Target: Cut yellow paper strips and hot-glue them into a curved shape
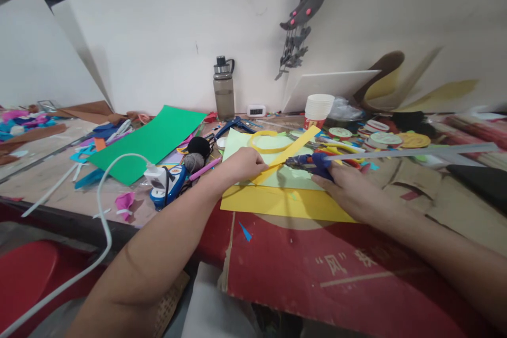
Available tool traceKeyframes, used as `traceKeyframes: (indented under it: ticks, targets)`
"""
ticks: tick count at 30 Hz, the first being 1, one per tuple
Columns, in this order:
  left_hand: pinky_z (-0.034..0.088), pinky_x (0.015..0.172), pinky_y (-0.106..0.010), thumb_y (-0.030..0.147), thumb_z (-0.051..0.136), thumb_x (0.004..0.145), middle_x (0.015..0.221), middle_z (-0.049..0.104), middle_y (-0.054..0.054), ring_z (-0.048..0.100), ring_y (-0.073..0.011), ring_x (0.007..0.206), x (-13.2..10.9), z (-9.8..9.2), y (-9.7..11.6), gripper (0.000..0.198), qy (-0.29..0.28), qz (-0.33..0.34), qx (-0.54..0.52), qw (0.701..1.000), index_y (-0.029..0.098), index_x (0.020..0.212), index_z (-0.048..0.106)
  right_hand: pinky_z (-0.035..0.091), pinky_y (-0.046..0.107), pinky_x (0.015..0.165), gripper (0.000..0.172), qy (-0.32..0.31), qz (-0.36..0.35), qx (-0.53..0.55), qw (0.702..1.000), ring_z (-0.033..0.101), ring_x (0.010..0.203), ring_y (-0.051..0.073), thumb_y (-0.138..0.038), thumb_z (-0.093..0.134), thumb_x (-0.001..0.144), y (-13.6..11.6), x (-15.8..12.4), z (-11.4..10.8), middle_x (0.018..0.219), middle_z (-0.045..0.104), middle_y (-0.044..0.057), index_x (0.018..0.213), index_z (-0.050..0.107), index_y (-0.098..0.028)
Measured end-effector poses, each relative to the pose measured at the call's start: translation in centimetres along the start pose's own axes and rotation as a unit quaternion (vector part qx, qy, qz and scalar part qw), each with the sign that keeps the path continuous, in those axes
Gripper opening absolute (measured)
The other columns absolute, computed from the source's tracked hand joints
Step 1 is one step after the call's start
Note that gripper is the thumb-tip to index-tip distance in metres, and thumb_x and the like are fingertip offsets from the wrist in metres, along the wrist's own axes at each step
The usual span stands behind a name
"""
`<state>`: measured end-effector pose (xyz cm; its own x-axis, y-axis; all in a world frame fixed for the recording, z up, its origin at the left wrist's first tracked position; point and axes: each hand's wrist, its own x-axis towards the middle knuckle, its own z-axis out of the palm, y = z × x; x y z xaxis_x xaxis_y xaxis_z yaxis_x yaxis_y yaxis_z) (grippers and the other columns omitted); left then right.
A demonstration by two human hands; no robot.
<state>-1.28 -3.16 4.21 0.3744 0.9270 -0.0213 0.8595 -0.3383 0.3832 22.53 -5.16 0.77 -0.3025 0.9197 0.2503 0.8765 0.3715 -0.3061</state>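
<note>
My left hand (pixel 246 165) is closed, its fingers pinching a yellow paper strip (pixel 303 142) that slants up to the right. In my right hand (pixel 347 186) is a blue hot glue gun (pixel 312 163), with a long translucent glue stick (pixel 412 152) reaching out to the right from its back. The gun's nozzle end points left, close to the strip; whether they touch I cannot tell. A curled yellow strip (pixel 259 140) lies just behind. Beneath both hands are a pale green sheet (pixel 233 149) and a yellow sheet (pixel 253 202).
A green sheet (pixel 154 140), a blue power strip (pixel 168 193) with a white cable (pixel 106 222), and balls of yarn (pixel 198 147) lie left. Behind stand a water bottle (pixel 224 90), a small clock (pixel 256 111) and paper cups (pixel 318 110). Red cardboard (pixel 301 264) covers the front.
</note>
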Motion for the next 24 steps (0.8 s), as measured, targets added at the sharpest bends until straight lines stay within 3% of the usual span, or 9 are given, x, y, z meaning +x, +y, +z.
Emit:
traceKeyframes:
  ticks: [5, 11, 14, 19, 24]
  targets:
    - [0.025, 0.053, -0.025, 0.026, 0.054, 0.078, 0.047, 0.047, 0.001, 0.037, -0.009, 0.05, 0.1, 0.1, -0.2, 0.03, 0.006, -0.004, -0.01, 1.0, 0.012, 0.054, 0.066, 0.041, 0.03, 0.055, 0.024, -0.041, 0.019, 0.049, 0.998, 0.056, 0.063, 0.02, -0.037, 0.045, 0.084, -0.7, -0.2, -0.4, 0.066, 0.058, 0.005, 0.065, 0.041, -0.024]
    - [0.027, 0.055, -0.025, 0.028, 0.051, 0.079, 0.055, 0.056, -0.002, 0.044, -0.0105, 0.055, 0.3, 0.2, -0.4, 0.03, 0.001, 0.0, 0.015, 1.0, 0.011, 0.061, 0.069, 0.04, 0.029, 0.053, 0.017, -0.024, 0.034, 0.081, 0.996, 0.057, 0.062, 0.019, -0.036, 0.045, 0.084, -1.1, -0.3, -0.3, 0.065, 0.059, 0.003, 0.073, 0.046, -0.023]
    - [0.026, 0.054, -0.025, 0.028, 0.05, 0.079, 0.051, 0.051, -0.001, 0.042, -0.0098, 0.053, 0.3, 0.2, -0.4, 0.031, -0.002, 0.003, 0.015, 1.0, 0.011, 0.059, 0.067, 0.041, 0.028, 0.054, 0.019, -0.049, 0.016, 0.108, 0.993, 0.057, 0.063, 0.018, -0.038, 0.043, 0.085, -0.9, -0.3, 0.0, 0.068, 0.061, 0.004, 0.079, 0.048, -0.021]
    - [0.026, 0.054, -0.025, 0.029, 0.05, 0.079, 0.05, 0.047, 0.0, 0.039, -0.0094, 0.051, 0.2, 0.0, -0.2, 0.031, -0.004, -0.005, 0.012, 1.0, 0.012, 0.057, 0.065, 0.041, 0.03, 0.057, 0.02, 0.0, 0.012, 0.028, 1.0, 0.06, 0.07, 0.022, -0.034, 0.044, 0.086, -1.1, -0.3, 0.1, 0.081, 0.066, 0.009, 0.091, 0.054, -0.018]
    - [0.025, 0.054, -0.026, 0.029, 0.05, 0.078, 0.047, 0.043, 0.001, 0.036, -0.0094, 0.05, 0.2, 0.0, -0.3, 0.032, -0.004, -0.001, 0.015, 1.0, 0.012, 0.056, 0.065, 0.042, 0.029, 0.061, 0.026, -0.048, 0.003, 0.024, 0.999, 0.062, 0.078, 0.023, -0.037, 0.04, 0.089, -1.9, -0.5, 0.0, 0.089, 0.068, 0.011, 0.097, 0.055, -0.018]
